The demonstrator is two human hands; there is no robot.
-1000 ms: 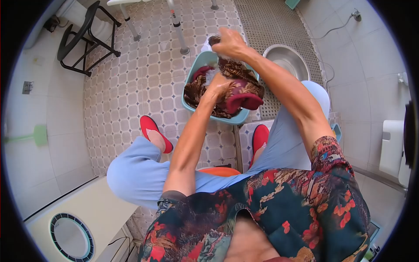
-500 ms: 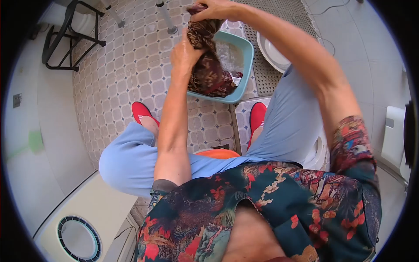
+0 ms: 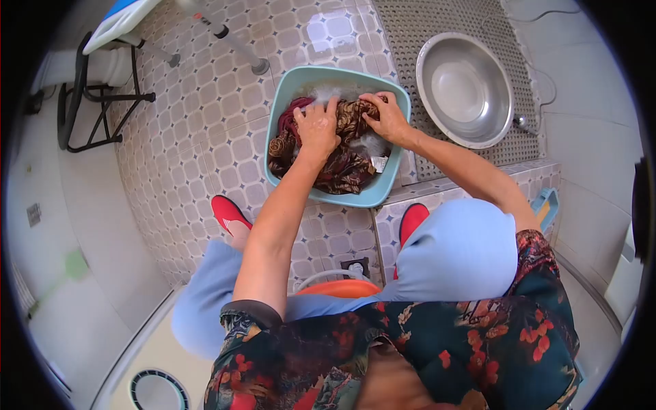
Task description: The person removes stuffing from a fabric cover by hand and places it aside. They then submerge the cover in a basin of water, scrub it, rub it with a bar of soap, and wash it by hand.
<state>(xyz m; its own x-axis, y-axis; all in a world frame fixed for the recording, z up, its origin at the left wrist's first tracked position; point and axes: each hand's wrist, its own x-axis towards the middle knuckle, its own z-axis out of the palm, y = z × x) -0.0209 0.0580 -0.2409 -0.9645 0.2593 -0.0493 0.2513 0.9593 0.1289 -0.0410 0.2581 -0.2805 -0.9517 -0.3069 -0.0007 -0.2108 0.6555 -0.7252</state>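
Note:
A dark brown and maroon patterned garment [image 3: 345, 171] lies bunched and wet in a light blue plastic basin [image 3: 372, 198]. A white label [image 3: 378, 164] shows on the fabric. My left hand [image 3: 318, 130] rests on the cloth with its fingers spread, near a plain maroon fold [image 3: 288, 119]. At the basin's right side, my right hand [image 3: 388, 119] has its thumb and fingers closed around a gathered part of the cloth; the fingertips are partly hidden. Sudsy water [image 3: 331, 91] shows around the fabric.
A metal bowl [image 3: 465, 89] sits on a perforated grey mat [image 3: 410, 20] to the right. At upper left are a black-framed stool [image 3: 102, 99] and a grey leg with a rubber foot [image 3: 260, 66]. Something orange [image 3: 339, 289] is between my knees. Tiles [image 3: 219, 130] cover the floor.
Both hands have come down from above the basin's far-left edge, and the twisted cloth they held up is now bunched inside it. My left hand's fingers have spread. The view has shifted, showing the whole bowl.

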